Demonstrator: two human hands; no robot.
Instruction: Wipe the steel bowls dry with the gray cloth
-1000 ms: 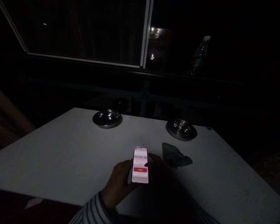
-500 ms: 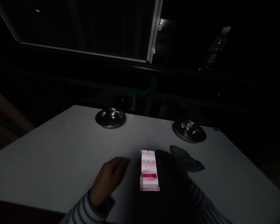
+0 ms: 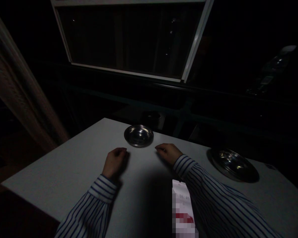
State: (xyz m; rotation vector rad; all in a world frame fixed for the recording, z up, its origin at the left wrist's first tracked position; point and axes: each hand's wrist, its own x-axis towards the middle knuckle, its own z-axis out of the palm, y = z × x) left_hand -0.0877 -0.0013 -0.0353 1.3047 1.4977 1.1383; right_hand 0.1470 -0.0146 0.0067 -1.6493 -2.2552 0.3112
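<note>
My left hand [image 3: 113, 162] is just in front of the shallow steel bowl [image 3: 138, 142], slightly to its left. Its fingers are curled together, and I see nothing in them. On the bowl's right side my right hand [image 3: 170, 152] has thumb and fingertips pinched together, with no object showing between them. Both hands stay apart from the bowl, low over the white table [image 3: 84, 165]. A lit phone [image 3: 184, 198] with a timer display lies below my right forearm. The grey cloth seen earlier is hidden, apparently behind that forearm.
More steel bowls [image 3: 234, 167], apparently stacked, stand toward the table's right far edge. A clear plastic bottle [image 3: 270, 71] is at the upper right in the dark. Behind the table is a window frame [image 3: 129, 72]; a curtain [image 3: 27, 89] hangs at the left.
My right hand has moved from beside the phone and cloth, forward and left to the bowl. My left hand has moved forward toward the same bowl. The view has turned left.
</note>
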